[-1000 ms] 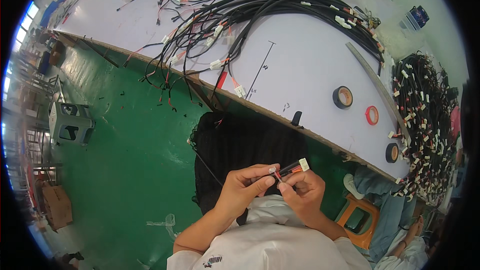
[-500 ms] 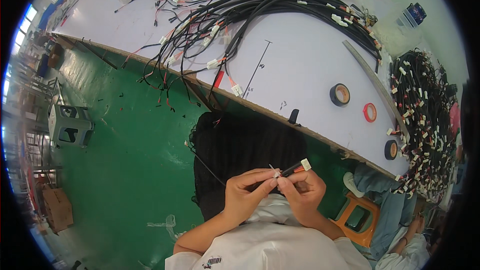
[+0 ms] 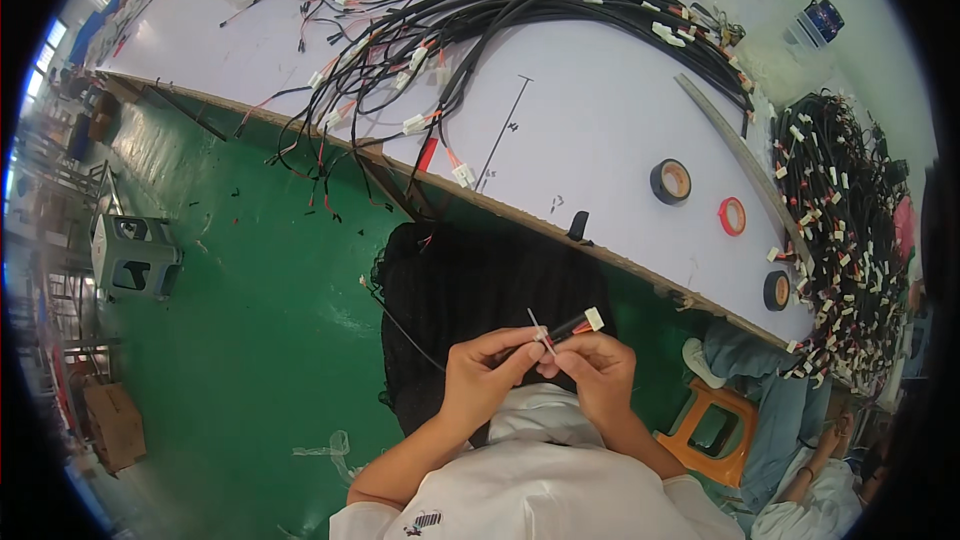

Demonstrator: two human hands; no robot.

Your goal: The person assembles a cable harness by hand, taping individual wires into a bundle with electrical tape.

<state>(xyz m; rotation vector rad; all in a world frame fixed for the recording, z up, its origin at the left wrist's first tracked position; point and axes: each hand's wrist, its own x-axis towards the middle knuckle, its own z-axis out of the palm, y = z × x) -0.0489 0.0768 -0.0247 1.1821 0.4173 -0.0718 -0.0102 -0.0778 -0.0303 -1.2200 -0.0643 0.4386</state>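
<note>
Above my lap, both hands meet at the end of a black wire harness [image 3: 568,328]. Its white connector [image 3: 595,319], with orange and black wires, points up and to the right. A thin whitish cable tie [image 3: 534,319] crosses the harness, one end sticking up between my hands. My left hand [image 3: 478,376] is closed, thumb and fingers pinching the harness beside the tie. My right hand [image 3: 602,376] is closed too, its fingertips at the tie below the connector; they partly hide the join. A thin black lead [image 3: 402,327] emerges left of my left hand.
On the white table [image 3: 600,125] lie bundled black harnesses [image 3: 480,10], black tape [image 3: 670,181], red tape [image 3: 732,216] and a metal ruler [image 3: 735,145]. A big harness pile [image 3: 840,240] hangs at the right. An orange stool [image 3: 708,432] and a seated person are close on my right.
The cable tie now stands up longer and more upright between my hands. My right hand has shifted slightly left, its fingers moving around the tie; the connector has moved a little up and left.
</note>
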